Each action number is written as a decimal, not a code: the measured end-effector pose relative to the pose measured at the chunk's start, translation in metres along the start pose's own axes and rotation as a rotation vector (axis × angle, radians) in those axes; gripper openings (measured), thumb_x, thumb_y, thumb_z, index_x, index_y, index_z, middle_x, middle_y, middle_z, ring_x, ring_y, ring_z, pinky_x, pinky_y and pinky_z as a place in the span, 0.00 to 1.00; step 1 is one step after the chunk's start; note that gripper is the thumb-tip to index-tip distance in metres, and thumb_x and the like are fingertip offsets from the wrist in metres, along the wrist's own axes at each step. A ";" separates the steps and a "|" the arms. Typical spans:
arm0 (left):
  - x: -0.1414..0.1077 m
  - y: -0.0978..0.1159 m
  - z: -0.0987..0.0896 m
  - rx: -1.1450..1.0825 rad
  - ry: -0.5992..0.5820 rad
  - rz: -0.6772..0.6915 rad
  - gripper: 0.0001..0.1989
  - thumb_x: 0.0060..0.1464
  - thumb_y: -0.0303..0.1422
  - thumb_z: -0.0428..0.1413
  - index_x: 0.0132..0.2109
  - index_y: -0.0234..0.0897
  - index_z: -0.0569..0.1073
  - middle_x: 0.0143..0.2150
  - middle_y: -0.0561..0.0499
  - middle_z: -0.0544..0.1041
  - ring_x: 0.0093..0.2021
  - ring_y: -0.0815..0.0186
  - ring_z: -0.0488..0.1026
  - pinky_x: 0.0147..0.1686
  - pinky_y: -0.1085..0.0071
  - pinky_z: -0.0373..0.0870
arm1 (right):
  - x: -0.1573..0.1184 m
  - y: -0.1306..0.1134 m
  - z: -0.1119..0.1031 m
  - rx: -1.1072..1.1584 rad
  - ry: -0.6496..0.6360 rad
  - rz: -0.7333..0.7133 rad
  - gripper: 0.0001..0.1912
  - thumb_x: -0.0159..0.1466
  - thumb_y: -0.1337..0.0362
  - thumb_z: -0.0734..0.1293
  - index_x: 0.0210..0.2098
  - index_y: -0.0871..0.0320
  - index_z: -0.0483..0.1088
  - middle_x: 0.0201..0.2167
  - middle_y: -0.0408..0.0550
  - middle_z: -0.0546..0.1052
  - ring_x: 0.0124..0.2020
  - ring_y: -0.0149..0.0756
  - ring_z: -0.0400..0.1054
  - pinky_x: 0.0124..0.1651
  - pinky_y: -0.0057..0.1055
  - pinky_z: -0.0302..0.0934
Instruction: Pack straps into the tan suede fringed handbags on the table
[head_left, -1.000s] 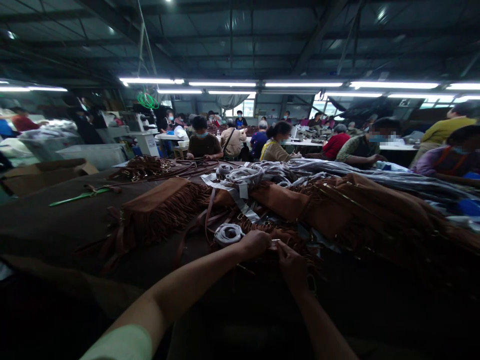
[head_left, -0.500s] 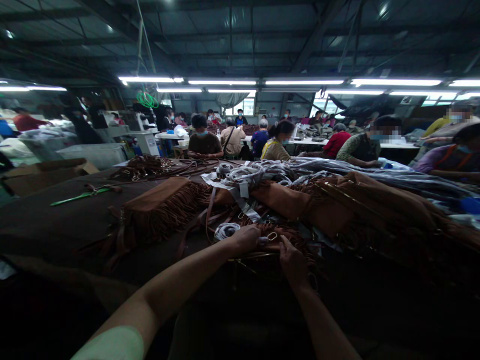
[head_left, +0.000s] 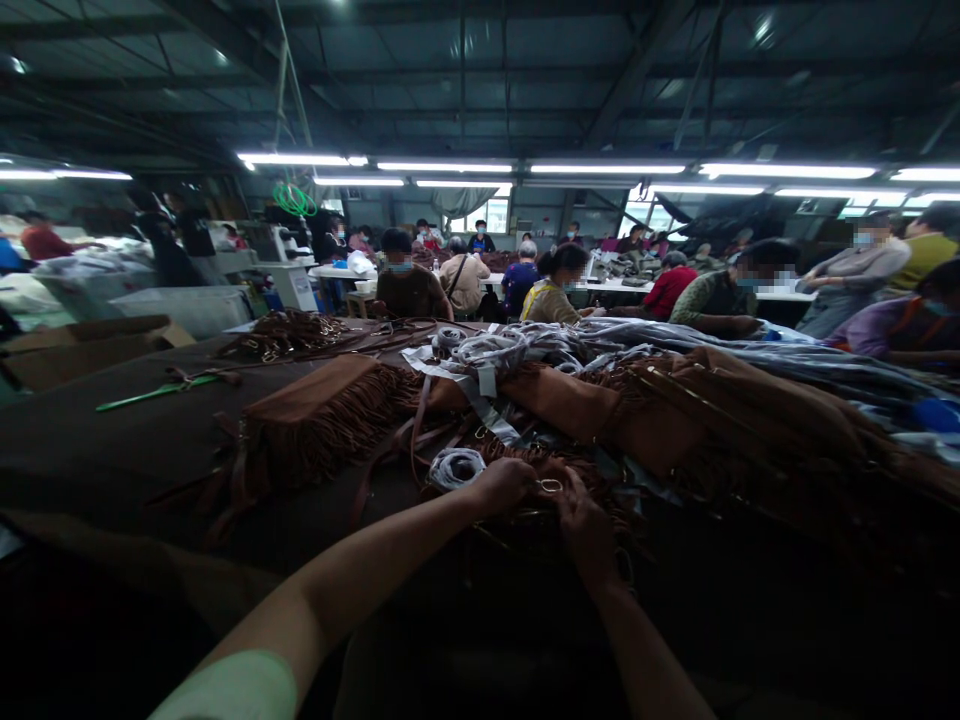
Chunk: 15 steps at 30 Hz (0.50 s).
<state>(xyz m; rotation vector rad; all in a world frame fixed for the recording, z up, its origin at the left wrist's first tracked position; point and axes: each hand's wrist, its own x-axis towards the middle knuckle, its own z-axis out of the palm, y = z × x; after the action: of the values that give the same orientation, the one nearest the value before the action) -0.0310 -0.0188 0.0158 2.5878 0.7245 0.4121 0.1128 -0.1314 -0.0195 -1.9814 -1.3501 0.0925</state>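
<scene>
Two bare hands work low centre in head view. L hand [head_left: 510, 487] comes in from lower left w/ pale sleeve [head_left: 225, 690] on the arm; R hand [head_left: 589, 530] comes from lower right, its fingertips [head_left: 564, 485] up by a small gold-tone metal ring [head_left: 550, 485] btwn both hands. Both grips are curled in, not spread, & close together; can't tell if they pinch the ring or only touch it. Ring lies at edge of a brown suede fringe piece [head_left: 510, 452], on dark brown worktop [head_left: 90, 450] right by the hands. Just L of L hand sits a coil of white cord [head_left: 456, 467]. Further up: fringed brown suede bag [head_left: 315, 420] w/ loose straps on L, long heap of brown fringed bags [head_left: 697, 420] on R, silver-grey strap bundles [head_left: 487, 350] behind, tangle of brown fringe & straps [head_left: 285, 335] at back. Green-handled shears [head_left: 161, 393] lie on L side of worktop, cardboard box [head_left: 82, 340] past them. Beyond, many masked co-wkrs sit at long tables, e.g. one in brown top [head_left: 409, 290], one standing far R [head_left: 855, 265], under strip lights [head_left: 442, 165].
</scene>
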 end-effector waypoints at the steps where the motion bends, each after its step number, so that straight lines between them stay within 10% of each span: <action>1: 0.002 0.001 0.001 -0.020 0.012 0.015 0.11 0.54 0.31 0.52 0.41 0.37 0.78 0.38 0.48 0.78 0.39 0.65 0.73 0.40 0.73 0.66 | 0.001 0.001 -0.001 0.030 0.000 0.012 0.28 0.66 0.54 0.53 0.63 0.58 0.56 0.41 0.54 0.78 0.41 0.44 0.73 0.39 0.32 0.62; 8: 0.004 0.004 0.004 -0.050 0.088 0.188 0.12 0.57 0.30 0.50 0.40 0.36 0.79 0.38 0.47 0.77 0.37 0.66 0.72 0.39 0.74 0.66 | 0.019 0.011 -0.004 0.290 -0.145 0.048 0.22 0.61 0.50 0.58 0.40 0.60 0.74 0.35 0.53 0.79 0.36 0.41 0.73 0.37 0.31 0.61; 15: 0.003 -0.009 -0.013 0.091 0.039 0.032 0.08 0.51 0.27 0.54 0.32 0.34 0.79 0.33 0.47 0.77 0.35 0.64 0.72 0.38 0.72 0.66 | 0.018 0.009 -0.003 0.258 -0.121 0.081 0.17 0.60 0.51 0.59 0.32 0.56 0.74 0.28 0.48 0.78 0.30 0.39 0.71 0.31 0.29 0.56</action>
<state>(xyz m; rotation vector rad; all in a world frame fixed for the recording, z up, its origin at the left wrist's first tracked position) -0.0375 -0.0066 0.0231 2.6861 0.7322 0.4509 0.1289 -0.1193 -0.0170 -1.8345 -1.2632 0.4104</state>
